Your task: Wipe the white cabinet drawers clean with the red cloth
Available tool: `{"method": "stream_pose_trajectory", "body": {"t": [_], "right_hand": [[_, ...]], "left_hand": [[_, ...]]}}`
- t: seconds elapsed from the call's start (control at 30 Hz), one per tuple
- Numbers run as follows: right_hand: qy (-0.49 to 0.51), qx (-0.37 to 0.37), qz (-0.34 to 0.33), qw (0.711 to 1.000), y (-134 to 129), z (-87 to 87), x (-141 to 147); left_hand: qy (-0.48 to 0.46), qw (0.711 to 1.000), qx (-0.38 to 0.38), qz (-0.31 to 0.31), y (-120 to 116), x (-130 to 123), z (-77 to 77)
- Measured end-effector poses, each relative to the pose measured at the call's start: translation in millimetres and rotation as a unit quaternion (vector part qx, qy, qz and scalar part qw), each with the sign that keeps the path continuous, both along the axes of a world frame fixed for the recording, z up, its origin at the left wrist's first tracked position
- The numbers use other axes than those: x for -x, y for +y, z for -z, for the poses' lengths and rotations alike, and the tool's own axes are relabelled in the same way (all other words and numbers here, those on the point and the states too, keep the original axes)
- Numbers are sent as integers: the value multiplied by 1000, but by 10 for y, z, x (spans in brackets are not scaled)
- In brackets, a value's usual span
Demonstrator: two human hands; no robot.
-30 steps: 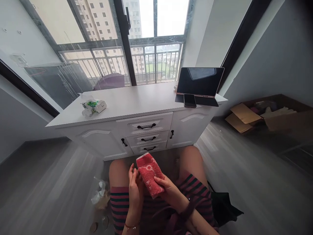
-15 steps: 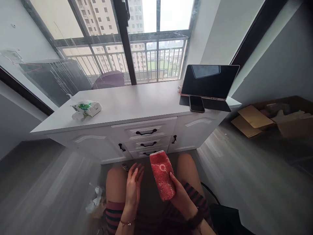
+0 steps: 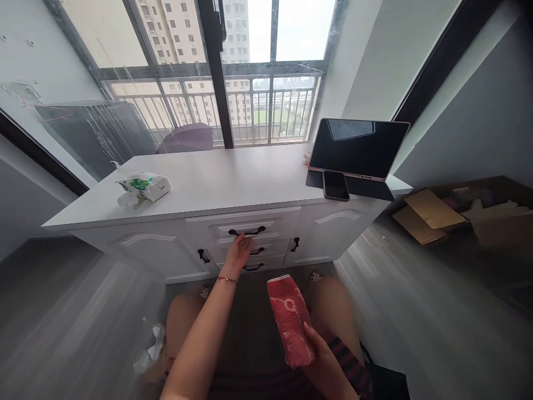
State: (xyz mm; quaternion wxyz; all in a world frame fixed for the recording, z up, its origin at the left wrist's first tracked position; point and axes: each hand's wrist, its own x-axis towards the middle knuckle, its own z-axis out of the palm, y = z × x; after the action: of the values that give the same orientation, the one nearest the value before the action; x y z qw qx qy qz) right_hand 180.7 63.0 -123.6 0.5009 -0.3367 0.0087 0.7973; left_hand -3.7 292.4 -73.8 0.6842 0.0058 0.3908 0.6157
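Your right hand (image 3: pixel 322 353) holds the red cloth (image 3: pixel 289 316) low before you, fingers closed round its lower end, likely freeing your left hand (image 3: pixel 239 253); its fingers meet the top handle (image 3: pixel 255 232); their grip is unclear.

Left hand (image 3: pixel 239 254): bare, toward seven o'clock
Bracelet (image 3: pixel 227 279): thin, reddish, small beads, around the left wrist
Right hand (image 3: pixel 323 355): bare, toward five o'clock
Clothing (image 3: pixel 350 358): maroon and dark stripes, five o'clock
Footwear (image 3: pixel 315 275): speckled, details unclear
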Motion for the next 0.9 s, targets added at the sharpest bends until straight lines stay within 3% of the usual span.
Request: {"method": "stream_pose_trajectory", "body": {"t": [0.17,0.33,0.53,0.7,0.8,0.9], "right_hand": [[-72,-27,5,997,-101,11,-60],[-89,-22,1,996,-45,-214,-125],[-175,-29,-87,980,72,-651,-377],[-250,-39,-44,966,215,-1120,-586],[-274,-76,-49,957,426,-1421,-649],[-286,-159,-102,940,812,-1642,-619]], "left_hand": [[6,1000,3,-22,-198,-59,100],[20,999,6,-35,-604,-100,135],[28,998,-36,-33,-1143,-135,216],[47,996,-64,-28,-1582,-166,264],[62,996,-57,-24,-1778,-183,304],[71,996,-56,-22,-1844,-192,353]]}}
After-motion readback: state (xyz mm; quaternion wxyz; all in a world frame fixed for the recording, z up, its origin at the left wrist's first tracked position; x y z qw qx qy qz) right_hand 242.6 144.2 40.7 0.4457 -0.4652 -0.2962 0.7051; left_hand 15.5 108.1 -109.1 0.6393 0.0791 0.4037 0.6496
